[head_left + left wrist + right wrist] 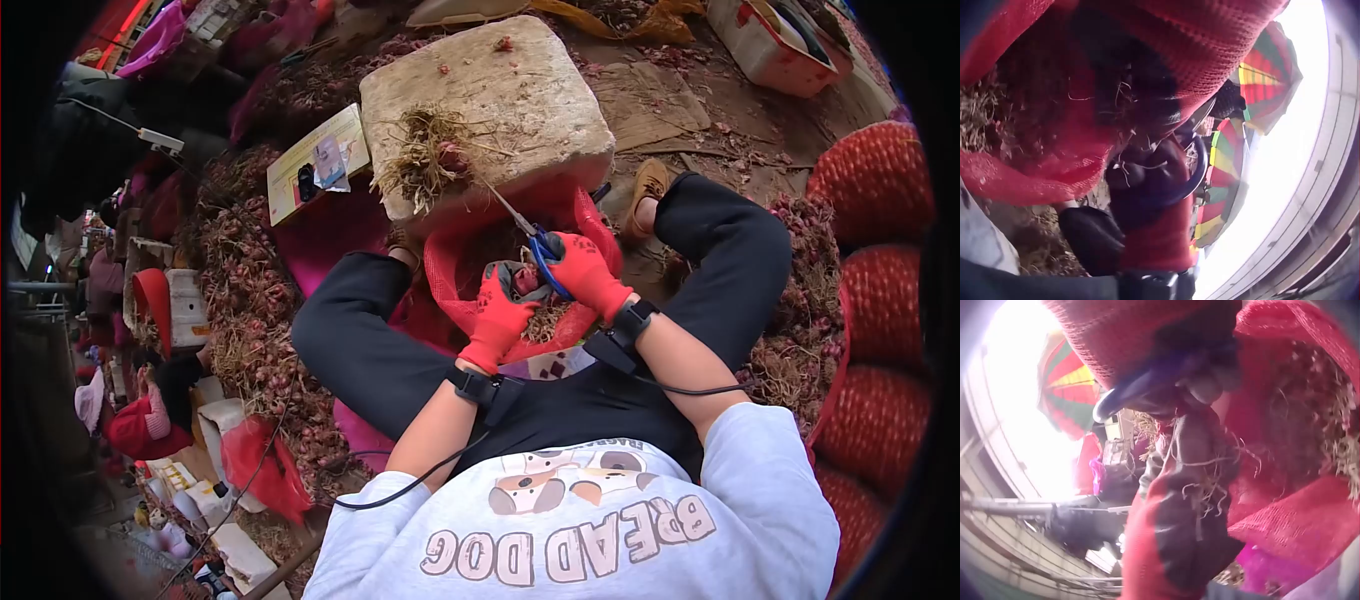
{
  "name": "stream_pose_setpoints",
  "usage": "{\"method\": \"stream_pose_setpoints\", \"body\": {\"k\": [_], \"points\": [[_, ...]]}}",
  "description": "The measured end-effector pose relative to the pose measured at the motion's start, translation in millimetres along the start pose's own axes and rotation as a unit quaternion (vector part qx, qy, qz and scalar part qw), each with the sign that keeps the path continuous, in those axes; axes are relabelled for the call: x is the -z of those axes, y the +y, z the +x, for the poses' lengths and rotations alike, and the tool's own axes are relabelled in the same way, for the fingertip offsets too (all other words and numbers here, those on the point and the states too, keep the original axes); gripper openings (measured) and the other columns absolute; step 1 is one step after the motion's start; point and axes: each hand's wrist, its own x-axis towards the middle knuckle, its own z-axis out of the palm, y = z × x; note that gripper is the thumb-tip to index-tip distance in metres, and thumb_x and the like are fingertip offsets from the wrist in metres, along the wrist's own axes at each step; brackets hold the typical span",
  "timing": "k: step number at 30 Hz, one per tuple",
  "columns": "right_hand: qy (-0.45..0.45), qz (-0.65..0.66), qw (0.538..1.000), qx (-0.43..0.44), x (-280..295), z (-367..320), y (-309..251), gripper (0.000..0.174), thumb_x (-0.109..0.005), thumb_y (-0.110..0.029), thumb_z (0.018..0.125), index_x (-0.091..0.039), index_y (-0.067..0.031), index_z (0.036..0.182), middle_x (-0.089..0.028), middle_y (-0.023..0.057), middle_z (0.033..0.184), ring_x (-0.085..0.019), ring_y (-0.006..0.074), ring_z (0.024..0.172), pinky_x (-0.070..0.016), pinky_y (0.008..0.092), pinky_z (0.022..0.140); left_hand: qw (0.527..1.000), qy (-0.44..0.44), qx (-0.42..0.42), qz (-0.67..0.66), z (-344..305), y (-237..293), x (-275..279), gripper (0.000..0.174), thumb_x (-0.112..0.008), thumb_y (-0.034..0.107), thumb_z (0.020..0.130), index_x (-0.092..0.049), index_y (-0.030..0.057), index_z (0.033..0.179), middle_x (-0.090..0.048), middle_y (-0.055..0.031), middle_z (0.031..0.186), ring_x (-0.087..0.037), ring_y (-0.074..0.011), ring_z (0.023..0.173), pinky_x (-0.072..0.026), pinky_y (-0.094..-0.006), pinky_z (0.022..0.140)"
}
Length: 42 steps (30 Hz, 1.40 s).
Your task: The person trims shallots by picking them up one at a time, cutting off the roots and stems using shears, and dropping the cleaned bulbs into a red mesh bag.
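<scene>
Both hands wear red gloves with dark palms. In the head view, the left hand (499, 308) holds a reddish onion bulb (526, 280) over an open red mesh bag (450, 285). Close on its right, the right hand (588, 273) grips the blue handles of scissors (541, 256), whose blades point up and left toward a pale block. In the right wrist view, thin roots (1207, 464) hang about the left hand's glove (1188, 506). The left wrist view shows the right hand's glove (1157, 215) beside the scissors' handle (1199, 172).
A pale foam block (490, 90) carries a bunch of dried stalks and bulbs (430, 160). Heaps of onions (250, 300) lie at the left, full red mesh sacks (885, 300) at the right. A yellow board (290, 180) and a white-red crate (765, 50) stand farther off.
</scene>
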Motion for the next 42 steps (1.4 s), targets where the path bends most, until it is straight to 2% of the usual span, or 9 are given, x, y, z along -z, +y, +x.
{"method": "stream_pose_setpoints", "body": {"k": [4, 7, 11, 15, 26, 33, 36, 39, 42], "points": [[-0.080, 0.251, 0.962, -0.080, -0.9, 0.5, 13.4, 0.027, -0.068, -0.025, 0.080, -0.064, -0.0043, 0.097, -0.064, 0.0099, 0.076, -0.062, 0.0175, 0.062, -0.0501, 0.0328, 0.059, 0.988, -0.020, 0.051, -0.143, 9.1, -7.8, 0.9, 0.036, -0.067, -0.005, 0.070, -0.055, 0.0014, 0.104, -0.059, -0.0061, 0.102, -0.057, -0.0135, 0.091, -0.0459, -0.0280, 0.083], [-0.183, 0.487, 0.839, -0.161, 40.9, -0.5, -23.3, 0.021, -0.065, -0.021, 0.084, -0.064, -0.0044, 0.097, -0.065, 0.0061, 0.076, -0.057, 0.0111, 0.053, -0.0473, 0.0259, 0.049, 0.998, -0.048, 0.011, 0.049, 13.4, 41.6, 17.1, 0.031, -0.068, -0.001, 0.073, -0.056, 0.0014, 0.101, -0.061, -0.0040, 0.096, -0.057, -0.0132, 0.089, -0.0456, -0.0264, 0.081], [-0.112, 0.518, 0.830, -0.172, 42.1, 16.1, -14.4, 0.028, -0.066, -0.017, 0.085, -0.060, -0.0024, 0.108, -0.064, 0.0031, 0.080, -0.058, 0.0071, 0.056, -0.0474, 0.0224, 0.051, 0.980, -0.069, 0.106, -0.155, 17.6, 16.1, 12.5, 0.025, -0.064, 0.005, 0.080, -0.058, 0.0021, 0.104, -0.060, -0.0015, 0.098, -0.058, -0.0122, 0.089, -0.0460, -0.0256, 0.080], [-0.128, 0.371, 0.920, -0.006, 51.4, 19.7, -1.7, 0.045, -0.071, -0.014, 0.081, -0.054, 0.0004, 0.121, -0.063, 0.0064, 0.110, -0.058, 0.0155, 0.103, -0.0450, 0.0306, 0.092, 0.888, -0.142, 0.159, -0.406, 28.4, -8.7, 26.3, 0.028, -0.060, 0.017, 0.090, -0.056, 0.0005, 0.112, -0.061, -0.0037, 0.102, -0.059, -0.0116, 0.092, -0.0472, -0.0260, 0.083], [-0.205, 0.278, 0.938, -0.015, 30.1, -0.1, -11.2, 0.026, -0.071, -0.015, 0.076, -0.059, -0.0011, 0.094, -0.063, 0.0063, 0.078, -0.059, 0.0143, 0.072, -0.0475, 0.0289, 0.066, 0.905, -0.196, 0.162, -0.340, 24.3, 36.0, 48.5, 0.037, -0.054, 0.028, 0.094, -0.055, -0.0008, 0.117, -0.062, -0.0063, 0.103, -0.061, -0.0123, 0.086, -0.0494, -0.0256, 0.078], [-0.296, 0.663, 0.609, -0.318, 25.4, -7.1, 17.9, 0.026, -0.059, 0.001, 0.081, -0.053, 0.0026, 0.106, -0.060, 0.0066, 0.084, -0.057, 0.0119, 0.061, -0.0467, 0.0235, 0.052, 0.829, -0.213, 0.200, -0.478, 18.8, 41.9, 40.2, 0.040, -0.046, 0.035, 0.097, -0.054, 0.0014, 0.118, -0.062, -0.0066, 0.105, -0.060, -0.0099, 0.085, -0.0487, -0.0231, 0.069], [-0.278, 0.672, 0.613, -0.308, 27.9, -6.9, 18.3, 0.020, -0.064, -0.007, 0.083, -0.059, 0.0009, 0.100, -0.059, 0.0041, 0.073, -0.055, 0.0105, 0.056, -0.0472, 0.0245, 0.052, 0.763, -0.206, 0.229, -0.569, 18.5, 30.3, 32.2, 0.040, -0.041, 0.035, 0.100, -0.053, 0.0012, 0.118, -0.061, -0.0073, 0.108, -0.060, -0.0111, 0.091, -0.0503, -0.0242, 0.073], [-0.240, 0.542, 0.758, -0.273, 44.1, -1.3, -10.7, 0.024, -0.065, -0.009, 0.082, -0.059, 0.0014, 0.103, -0.060, 0.0033, 0.073, -0.055, 0.0100, 0.058, -0.0479, 0.0243, 0.054, 0.867, -0.185, 0.150, -0.437, 25.2, 12.6, 27.8, 0.030, -0.047, 0.026, 0.098, -0.054, 0.0041, 0.118, -0.060, -0.0071, 0.107, -0.060, -0.0147, 0.091, -0.0506, -0.0259, 0.073], [-0.220, 0.564, 0.769, -0.207, 35.7, -6.8, -11.9, 0.027, -0.066, -0.009, 0.081, -0.058, 0.0021, 0.105, -0.060, 0.0035, 0.073, -0.056, 0.0099, 0.059, -0.0487, 0.0252, 0.054, 0.953, -0.145, -0.247, 0.098, 22.7, 8.4, 36.2, 0.028, -0.057, 0.016, 0.092, -0.054, 0.0056, 0.117, -0.060, -0.0081, 0.106, -0.061, -0.0195, 0.090, -0.0504, -0.0278, 0.077]]}}
